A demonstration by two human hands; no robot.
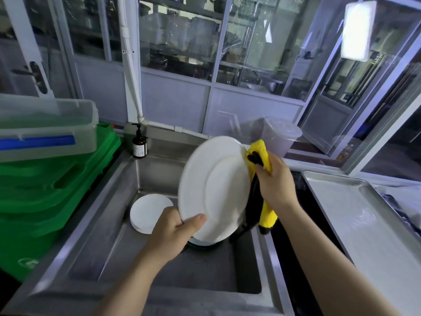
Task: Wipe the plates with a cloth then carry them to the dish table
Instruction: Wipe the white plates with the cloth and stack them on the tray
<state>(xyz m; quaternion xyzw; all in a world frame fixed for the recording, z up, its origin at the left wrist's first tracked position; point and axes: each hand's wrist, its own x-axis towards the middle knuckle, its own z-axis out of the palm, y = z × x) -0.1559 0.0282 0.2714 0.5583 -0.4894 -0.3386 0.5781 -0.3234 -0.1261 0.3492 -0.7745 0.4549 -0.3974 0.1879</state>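
My left hand (176, 233) grips the lower rim of a large white plate (214, 190), thumb on its face, holding it tilted up over the steel sink (109, 236). My right hand (274, 181) grips a yellow and black cloth (259, 153) and holds it against the plate's upper right edge; the cloth's tail hangs down beside the plate. A small stack of white plates (147, 212) lies in the sink at the left. Part of another dish shows under the held plate.
Green crates (52, 190) with a clear lidded box (45, 126) on top stand left of the sink. A brown pump bottle (139, 145) sits at the sink's back corner. A steel tray (364, 215) lies to the right, a clear plastic tub (280, 135) behind the plate.
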